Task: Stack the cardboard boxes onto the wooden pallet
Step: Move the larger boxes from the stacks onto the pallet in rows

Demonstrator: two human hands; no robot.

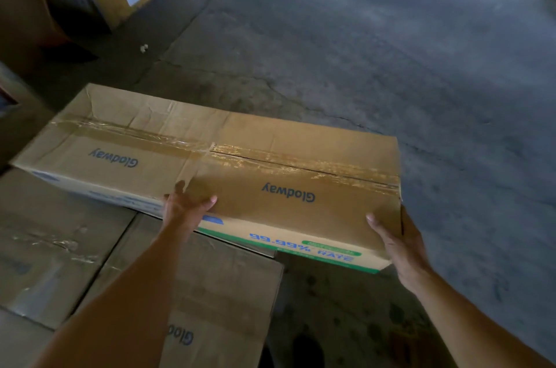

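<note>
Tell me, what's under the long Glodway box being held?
Under the long box lie other taped cardboard boxes on its left; its right end overhangs concrete floor. What those boxes rest on is hidden.

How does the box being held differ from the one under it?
The held box sits on top, brightly lit, with the left hand and right hand on it; the lower box lies beneath, shadowed, no hand on it. The held box's right end overhangs the lower box. Both are brown cardboard printed Glodway.
</note>
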